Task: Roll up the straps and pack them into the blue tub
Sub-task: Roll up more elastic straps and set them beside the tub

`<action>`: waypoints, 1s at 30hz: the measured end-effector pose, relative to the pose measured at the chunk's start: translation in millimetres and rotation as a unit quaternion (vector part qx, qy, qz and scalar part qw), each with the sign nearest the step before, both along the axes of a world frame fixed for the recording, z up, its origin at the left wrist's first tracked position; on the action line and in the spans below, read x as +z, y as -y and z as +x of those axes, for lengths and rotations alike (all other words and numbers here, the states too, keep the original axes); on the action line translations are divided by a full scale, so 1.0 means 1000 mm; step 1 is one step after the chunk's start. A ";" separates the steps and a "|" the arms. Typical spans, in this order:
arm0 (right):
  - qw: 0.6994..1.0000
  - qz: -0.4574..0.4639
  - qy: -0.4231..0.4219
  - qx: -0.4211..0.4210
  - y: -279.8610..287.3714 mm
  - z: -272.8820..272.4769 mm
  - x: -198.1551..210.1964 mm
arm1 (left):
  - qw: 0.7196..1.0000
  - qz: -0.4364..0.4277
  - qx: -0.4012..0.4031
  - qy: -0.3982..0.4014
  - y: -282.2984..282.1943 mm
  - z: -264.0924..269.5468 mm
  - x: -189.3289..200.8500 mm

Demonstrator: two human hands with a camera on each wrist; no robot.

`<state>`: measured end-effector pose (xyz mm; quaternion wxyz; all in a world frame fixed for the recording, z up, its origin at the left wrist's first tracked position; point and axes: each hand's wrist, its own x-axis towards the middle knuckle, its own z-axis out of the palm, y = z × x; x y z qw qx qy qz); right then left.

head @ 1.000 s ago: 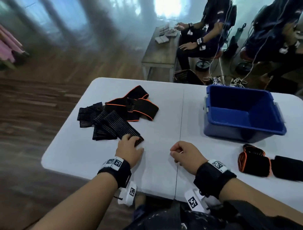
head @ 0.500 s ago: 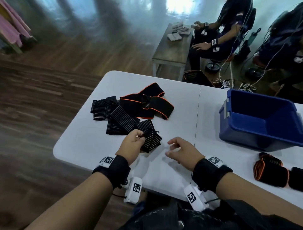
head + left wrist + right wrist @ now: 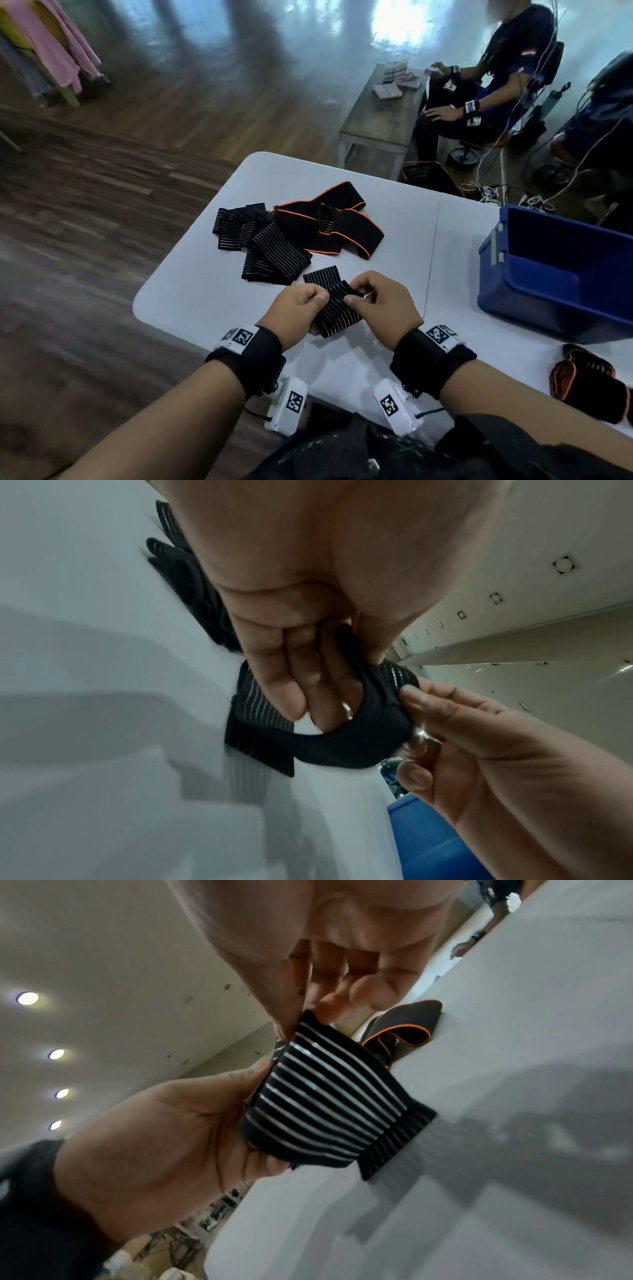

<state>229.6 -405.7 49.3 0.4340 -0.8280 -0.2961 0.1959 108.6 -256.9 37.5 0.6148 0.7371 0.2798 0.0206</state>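
Striped strap [image 3: 337,310] at lower centre, pinched by left hand [image 3: 295,310] and right hand [image 3: 383,306]; loose start may unroll.

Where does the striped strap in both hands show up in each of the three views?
Head: striped strap low centre, between the hands.
Left wrist: centre, under the fingers.
Right wrist: centre, above the table.
Shared landmark: white table.

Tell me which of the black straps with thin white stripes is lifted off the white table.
The black white-striped strap pinched between left hand and right hand; the other striped straps lie flat in the pile.
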 end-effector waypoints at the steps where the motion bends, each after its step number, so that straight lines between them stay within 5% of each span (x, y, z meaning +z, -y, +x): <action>1: 1.000 -0.014 0.022 0.009 0.000 0.002 0.000 | 1.000 0.009 -0.001 -0.005 -0.001 -0.001 0.000; 7: 0.999 -0.030 0.012 -0.009 0.002 0.013 -0.001 | 0.984 0.169 0.013 -0.045 -0.034 0.004 -0.006; 14: 0.999 -0.005 -0.040 0.010 0.004 0.014 0.003 | 0.928 0.338 -0.027 -0.152 -0.094 0.023 -0.026; 21: 0.995 -0.024 -0.097 0.005 0.016 0.010 0.000 | 0.862 0.457 -0.087 -0.202 -0.087 0.035 -0.045; 30: 0.998 -0.033 -0.038 -0.026 0.023 0.016 -0.006 | 0.934 0.356 0.004 -0.031 -0.077 0.033 -0.027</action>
